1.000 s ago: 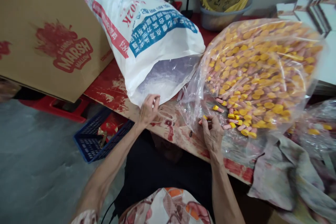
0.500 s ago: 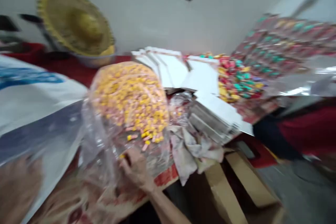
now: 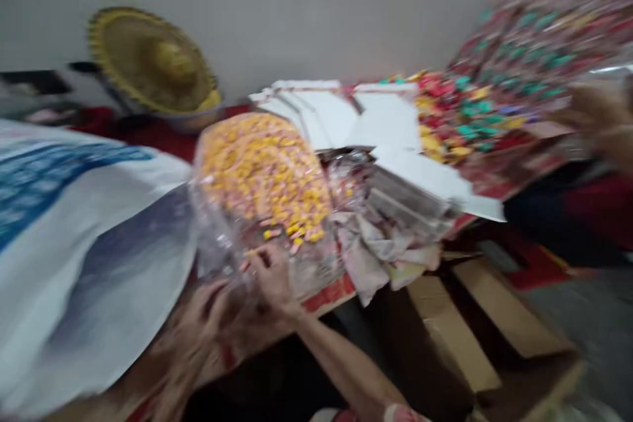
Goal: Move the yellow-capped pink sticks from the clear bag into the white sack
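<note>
Touching a plastic bag (image 3: 262,184) of sweets (image 3: 267,171) with two hands

One transparent bag lies on the red-painted surface (image 3: 326,300), its full end pointing away from the person and its slack plastic gathered toward the near edge. The sweets inside are pink and yellow, far too many to count, and packed into one dense mass. The right hand (image 3: 271,280) is at the bag's lower part, with its fingers (image 3: 262,264) bent and partly open against the plastic. Blur hides whether they pinch it. The left hand (image 3: 198,323) is just beside the right, lower in the view and close to the bag's slack plastic. It is too blurred to tell whether it is open or closed.

A white sack (image 3: 89,244) with blue print lies left of the bag, touching it, with its mouth turned toward the hands. On the other side is a second, smaller plastic bag (image 3: 346,178), with a crumpled cloth (image 3: 376,254) below it. Beyond these stands a stack of white card (image 3: 341,122). Farther off are one straw hat (image 3: 153,62) in a grey basin (image 3: 198,120), and a colourful heap of sweets (image 3: 455,115). Two cardboard flaps (image 3: 445,336) show below the surface. At far right, a co-worker's hand (image 3: 598,125) is blurred.
</note>
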The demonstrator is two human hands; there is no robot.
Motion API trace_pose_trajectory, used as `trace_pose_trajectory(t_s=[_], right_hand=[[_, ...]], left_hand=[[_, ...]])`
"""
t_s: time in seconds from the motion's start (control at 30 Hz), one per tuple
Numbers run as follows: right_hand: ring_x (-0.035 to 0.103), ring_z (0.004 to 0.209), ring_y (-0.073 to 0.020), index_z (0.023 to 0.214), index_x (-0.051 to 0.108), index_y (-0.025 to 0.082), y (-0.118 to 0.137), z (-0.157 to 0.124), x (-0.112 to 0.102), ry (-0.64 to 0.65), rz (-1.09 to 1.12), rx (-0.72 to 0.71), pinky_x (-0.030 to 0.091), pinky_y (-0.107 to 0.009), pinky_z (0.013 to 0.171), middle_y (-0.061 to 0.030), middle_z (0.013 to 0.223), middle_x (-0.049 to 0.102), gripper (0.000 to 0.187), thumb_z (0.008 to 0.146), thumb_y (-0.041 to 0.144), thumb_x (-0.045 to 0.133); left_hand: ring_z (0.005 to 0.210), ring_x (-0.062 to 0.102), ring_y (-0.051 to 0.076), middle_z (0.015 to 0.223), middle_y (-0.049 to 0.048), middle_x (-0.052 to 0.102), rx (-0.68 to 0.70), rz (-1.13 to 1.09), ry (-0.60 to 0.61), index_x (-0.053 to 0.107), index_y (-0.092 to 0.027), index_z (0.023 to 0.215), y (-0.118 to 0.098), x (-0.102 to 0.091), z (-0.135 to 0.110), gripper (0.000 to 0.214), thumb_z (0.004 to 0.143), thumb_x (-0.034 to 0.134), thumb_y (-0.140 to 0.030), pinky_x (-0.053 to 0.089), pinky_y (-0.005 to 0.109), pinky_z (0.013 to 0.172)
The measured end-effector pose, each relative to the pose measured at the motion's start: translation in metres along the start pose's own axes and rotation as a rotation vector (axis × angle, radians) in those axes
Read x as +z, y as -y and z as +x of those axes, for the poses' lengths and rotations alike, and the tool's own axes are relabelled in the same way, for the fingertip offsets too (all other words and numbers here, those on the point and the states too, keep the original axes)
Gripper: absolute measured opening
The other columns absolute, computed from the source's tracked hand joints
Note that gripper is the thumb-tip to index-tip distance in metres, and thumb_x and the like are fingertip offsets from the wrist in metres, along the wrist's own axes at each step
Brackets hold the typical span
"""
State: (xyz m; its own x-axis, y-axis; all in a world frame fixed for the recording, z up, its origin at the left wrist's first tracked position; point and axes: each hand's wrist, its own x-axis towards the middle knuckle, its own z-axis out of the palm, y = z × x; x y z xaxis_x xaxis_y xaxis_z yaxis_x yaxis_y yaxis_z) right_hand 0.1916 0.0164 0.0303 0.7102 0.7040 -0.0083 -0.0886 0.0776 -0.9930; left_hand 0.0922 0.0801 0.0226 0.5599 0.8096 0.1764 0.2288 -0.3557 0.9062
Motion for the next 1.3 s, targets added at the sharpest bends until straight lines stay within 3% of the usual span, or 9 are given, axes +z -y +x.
trace_pose_trajectory(t_s=[0.13,0.33,0.53,0.67,0.8,0.9,1.0,1.2,1.3], right_hand=[[0.067,0.078,-0.0168,0.086,0.062,0.022,0.001,-0.035,0.019,0.025,0.214,0.114,0.054,-0.03,0.082,-0.0011,0.083,0.074,0.036,0.091,0.057,0.068],[0.066,0.076,-0.0175,0.086,0.063,0.022,-0.004,-0.056,0.016,-0.057,0.211,0.13,0.054,-0.031,0.077,-0.0017,0.082,0.072,0.04,0.091,0.061,0.069],[0.066,0.071,-0.017,0.091,0.067,0.022,-0.012,-0.057,0.012,0.054,0.145,0.165,0.054,-0.029,0.068,-0.0021,0.086,0.074,0.036,0.097,0.057,0.064],[0.068,0.08,-0.0192,0.092,0.071,0.022,-0.018,-0.039,-0.018,0.219,-0.183,-0.095,0.055,-0.031,0.078,-0.0039,0.09,0.073,0.028,0.103,0.04,0.054],[0.068,0.106,-0.0223,0.111,0.073,0.018,-0.023,0.005,-0.055,0.099,-0.518,-0.341,0.054,-0.033,0.094,-0.0105,0.112,0.072,0.029,0.105,0.021,0.045],[0.061,0.126,-0.0246,0.137,0.067,0.016,-0.028,0.037,-0.066,0.072,-0.703,-0.39,0.052,-0.035,0.102,-0.0142,0.137,0.065,0.043,0.104,0.012,0.04],[0.06,0.123,-0.0262,0.151,0.06,0.019,-0.035,0.054,-0.064,0.135,-0.866,-0.392,0.051,-0.036,0.101,-0.0143,0.142,0.062,0.052,0.104,0.01,0.04],[0.063,0.085,-0.02,0.137,0.07,0.022,-0.044,0.055,-0.065,0.188,-0.961,-0.419,0.043,-0.03,0.075,-0.0094,0.11,0.072,0.037,0.108,0.021,0.048],[0.064,0.087,-0.0201,0.126,0.07,0.019,-0.044,0.052,-0.068,0.13,-0.848,-0.435,0.041,-0.029,0.072,-0.009,0.111,0.073,0.031,0.105,0.023,0.048]], left_hand=[[0.094,0.073,0.025,0.1,0.0089,0.076,-0.17,-0.087,-0.173,0.075,-0.021,0.103,-0.004,-0.04,-0.054,0.051,0.088,0.068,-0.069,0.063,0.04,0.089],[0.057,0.05,0.009,0.082,0.0007,0.065,-0.289,-0.266,-0.266,0.069,-0.018,0.103,-0.005,-0.029,-0.072,0.046,0.087,0.078,-0.06,0.044,0.021,0.054],[0.061,0.055,0.011,0.084,0.0007,0.065,-0.277,-0.181,-0.323,0.065,-0.019,0.106,-0.01,-0.022,-0.069,0.043,0.092,0.072,-0.06,0.047,0.023,0.058],[0.081,0.065,0.018,0.092,0.0046,0.068,-0.079,0.228,-0.214,0.066,-0.02,0.099,-0.005,-0.031,-0.056,0.03,0.097,0.067,-0.05,0.054,0.029,0.074],[0.081,0.06,0.018,0.088,0.0037,0.06,0.169,0.559,0.043,0.058,-0.021,0.091,-0.002,-0.03,-0.039,0.016,0.103,0.055,-0.031,0.05,0.03,0.074],[0.079,0.055,0.018,0.09,0.0036,0.055,0.196,0.689,0.248,0.049,-0.022,0.088,-0.006,-0.023,-0.023,0.014,0.101,0.048,-0.018,0.045,0.03,0.07],[0.079,0.053,0.018,0.09,0.003,0.054,0.163,0.658,0.381,0.046,-0.023,0.086,-0.011,-0.025,-0.006,0.014,0.097,0.048,-0.016,0.044,0.03,0.073],[0.077,0.058,0.018,0.084,0.0002,0.063,-0.128,0.495,0.366,0.059,-0.022,0.089,-0.019,-0.045,-0.002,0.01,0.094,0.06,-0.03,0.044,0.03,0.073],[0.08,0.058,0.017,0.087,0.0014,0.061,-0.018,0.493,0.242,0.059,-0.022,0.089,-0.019,-0.041,-0.023,0.007,0.094,0.059,-0.026,0.045,0.029,0.075]])
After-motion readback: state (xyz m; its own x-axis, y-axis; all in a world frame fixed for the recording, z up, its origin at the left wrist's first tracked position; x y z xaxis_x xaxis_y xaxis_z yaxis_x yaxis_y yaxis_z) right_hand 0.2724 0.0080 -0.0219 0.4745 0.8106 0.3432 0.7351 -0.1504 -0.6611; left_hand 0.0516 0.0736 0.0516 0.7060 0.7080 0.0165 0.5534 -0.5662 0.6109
